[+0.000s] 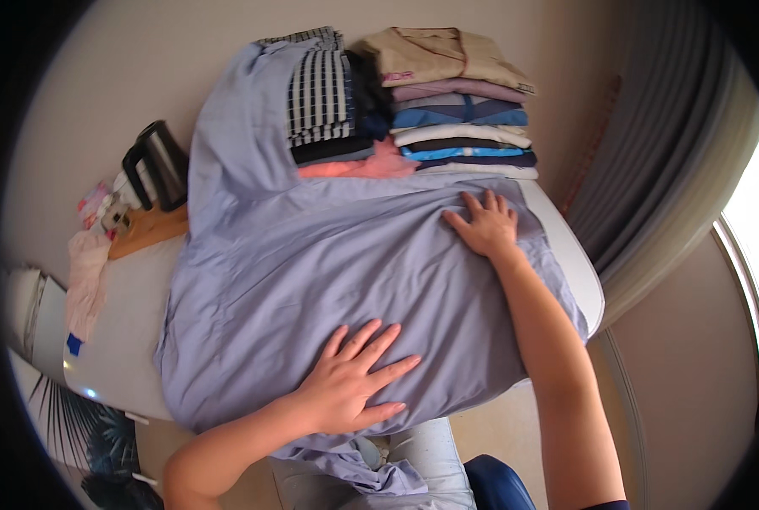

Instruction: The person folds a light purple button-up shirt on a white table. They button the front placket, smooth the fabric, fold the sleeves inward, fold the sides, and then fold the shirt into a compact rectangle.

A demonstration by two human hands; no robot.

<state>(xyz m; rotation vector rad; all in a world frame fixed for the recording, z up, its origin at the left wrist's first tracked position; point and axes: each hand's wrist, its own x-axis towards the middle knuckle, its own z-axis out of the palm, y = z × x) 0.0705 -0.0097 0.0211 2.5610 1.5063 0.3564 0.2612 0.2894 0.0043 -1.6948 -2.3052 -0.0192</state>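
Observation:
A large grey-lavender cloth, like a bed sheet [252,297], lies spread and wrinkled over a white table [129,297]. My left hand [352,381] rests flat on its near part with the fingers spread. Farther off, my right hand [485,223] presses palm down near the cloth's far right corner, fingers apart. Neither hand grips anything. At the back left the cloth is heaped up against a stack of folded clothes, and some of it hangs over the near edge toward my lap.
Folded clothes [460,110] stand piled at the back, beside a striped folded cloth [320,98]. A dark kettle [160,166] is on a wooden tray [150,231] at the left, near a pink sock-like cloth [88,280]. Grey curtains [668,136] hang on the right.

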